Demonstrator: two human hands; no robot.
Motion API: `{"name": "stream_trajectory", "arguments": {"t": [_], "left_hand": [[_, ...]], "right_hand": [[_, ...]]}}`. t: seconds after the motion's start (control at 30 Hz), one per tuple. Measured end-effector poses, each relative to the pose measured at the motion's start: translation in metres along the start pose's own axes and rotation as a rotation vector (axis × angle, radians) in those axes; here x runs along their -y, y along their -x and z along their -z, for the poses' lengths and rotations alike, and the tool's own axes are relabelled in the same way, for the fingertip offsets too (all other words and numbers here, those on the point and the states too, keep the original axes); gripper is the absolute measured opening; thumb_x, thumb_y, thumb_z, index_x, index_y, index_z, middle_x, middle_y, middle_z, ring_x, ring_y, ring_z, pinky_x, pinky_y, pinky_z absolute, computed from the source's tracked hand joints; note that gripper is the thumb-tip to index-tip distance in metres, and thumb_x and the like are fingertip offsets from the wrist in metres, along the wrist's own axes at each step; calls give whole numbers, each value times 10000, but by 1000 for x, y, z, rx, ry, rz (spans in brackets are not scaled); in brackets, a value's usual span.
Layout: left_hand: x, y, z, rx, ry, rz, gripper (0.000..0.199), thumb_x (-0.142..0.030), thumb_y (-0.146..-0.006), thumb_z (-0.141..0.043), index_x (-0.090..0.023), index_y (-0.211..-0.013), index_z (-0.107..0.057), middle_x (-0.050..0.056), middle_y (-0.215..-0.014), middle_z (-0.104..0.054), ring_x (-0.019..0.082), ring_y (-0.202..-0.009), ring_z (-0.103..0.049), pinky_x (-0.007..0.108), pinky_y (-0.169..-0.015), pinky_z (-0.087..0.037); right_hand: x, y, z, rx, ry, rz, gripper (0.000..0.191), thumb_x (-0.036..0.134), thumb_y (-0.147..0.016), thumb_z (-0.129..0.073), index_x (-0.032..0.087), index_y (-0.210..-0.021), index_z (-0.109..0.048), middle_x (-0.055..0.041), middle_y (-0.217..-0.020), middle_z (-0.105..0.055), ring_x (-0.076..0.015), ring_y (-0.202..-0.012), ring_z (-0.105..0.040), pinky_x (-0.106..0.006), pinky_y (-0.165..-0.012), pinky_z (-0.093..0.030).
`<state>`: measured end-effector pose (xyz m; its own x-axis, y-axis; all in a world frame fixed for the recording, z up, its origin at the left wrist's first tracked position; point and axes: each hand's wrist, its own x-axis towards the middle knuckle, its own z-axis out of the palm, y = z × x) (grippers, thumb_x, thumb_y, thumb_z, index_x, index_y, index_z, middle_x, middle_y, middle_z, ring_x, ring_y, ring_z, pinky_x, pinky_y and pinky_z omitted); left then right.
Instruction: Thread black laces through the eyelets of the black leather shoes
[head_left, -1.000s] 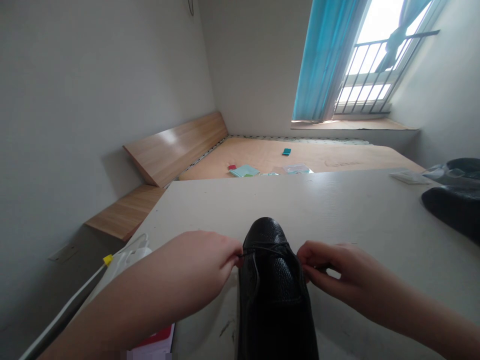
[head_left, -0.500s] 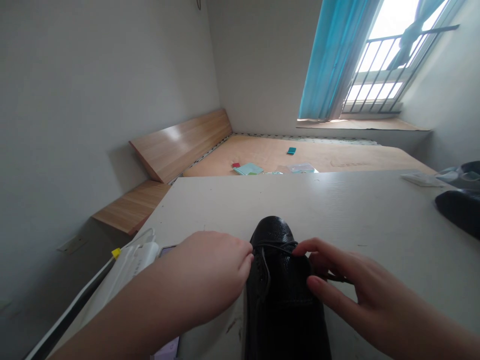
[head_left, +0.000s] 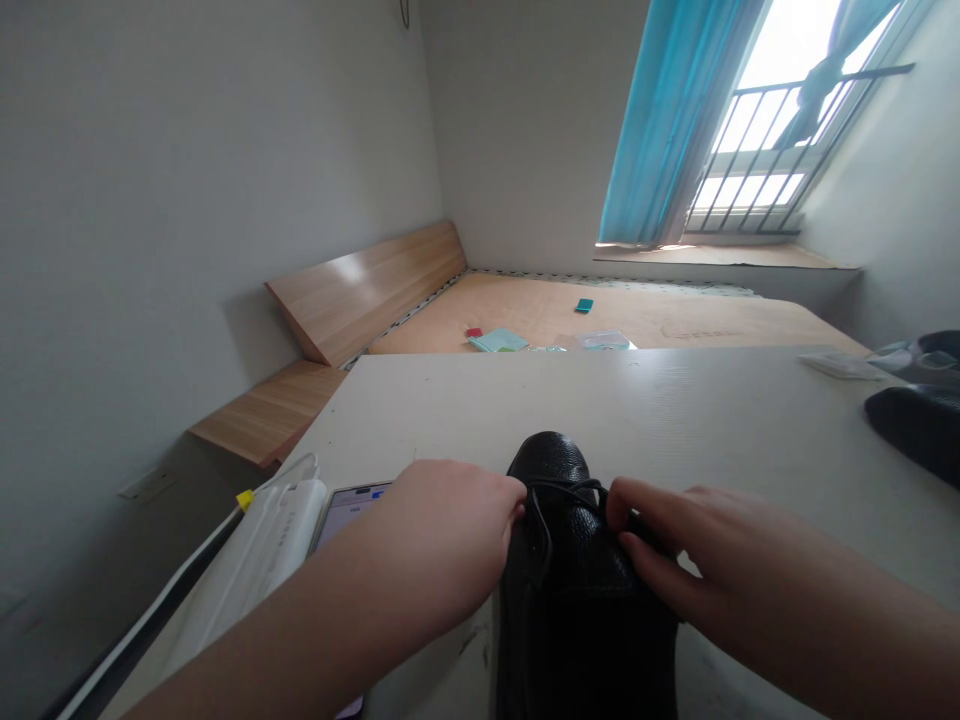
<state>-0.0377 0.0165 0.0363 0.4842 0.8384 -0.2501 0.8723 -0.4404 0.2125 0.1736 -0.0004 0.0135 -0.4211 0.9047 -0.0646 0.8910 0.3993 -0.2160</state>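
Note:
A black leather shoe (head_left: 581, 620) stands on the white table, its toe pointing away from me. Thin black laces (head_left: 566, 487) cross over its front. On the shoe's left side, my left hand (head_left: 469, 520) is closed in a pinch on the lace, its fingertips partly hidden behind the hand. My right hand (head_left: 667, 540) is at the right edge, thumb and index finger closed around the lace there. A loose loop of lace hangs on the left part of the shoe between the hands.
A phone (head_left: 341, 515) lies partly under my left forearm, beside a white power strip (head_left: 277, 530). Another black shoe (head_left: 919, 425) and a clear plastic packet (head_left: 840, 366) are at the right. Beyond the table (head_left: 465, 400) is a bed (head_left: 690, 318) with small items.
The right hand's fingers have closed together on the lace, where they were apart before. The shoe and both hands appear slightly further right, and more of the phone shows.

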Motion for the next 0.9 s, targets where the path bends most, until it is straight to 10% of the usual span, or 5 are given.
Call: {"name": "stream_trajectory", "arguments": {"t": [0.33, 0.43, 0.57, 0.9], "left_hand": [[-9, -3, -3, -24, -46, -41, 559, -451, -983, -212, -215, -757, -666, 70, -782, -735, 275, -702, -669, 317, -518, -278], [-12, -5, -6, -45, -41, -1, 627, -587, -945, -216, -215, -677, -644, 62, -687, -706, 250, -604, -629, 309, -475, -238], [-12, -3, -6, -45, -97, -11, 416, -331, -895, -334, -202, -609, -608, 55, -608, -660, 201, -522, -563, 304, -458, -209], [3, -2, -2, 51, -17, -80, 333, -235, -871, -355, -202, -731, -656, 58, -769, -721, 212, -659, -632, 297, -540, -324]], "right_hand": [[11, -7, 12, -31, 38, 28, 188, 99, -851, -493, 238, -842, -619, -51, -866, -671, -263, -804, -650, -376, -672, -425], [14, -11, 23, -72, -255, 90, 161, 185, -940, -411, 219, -841, -534, -33, -818, -629, -208, -762, -602, -349, -663, -438], [21, -17, 37, -3, -755, 180, 253, 402, -1008, -329, 255, -899, -503, 39, -700, -566, -126, -613, -521, -249, -555, -417], [25, -35, 3, 32, -47, 322, 69, 166, -813, -597, 191, -786, -656, -20, -832, -646, -188, -783, -608, -298, -626, -338]]}}
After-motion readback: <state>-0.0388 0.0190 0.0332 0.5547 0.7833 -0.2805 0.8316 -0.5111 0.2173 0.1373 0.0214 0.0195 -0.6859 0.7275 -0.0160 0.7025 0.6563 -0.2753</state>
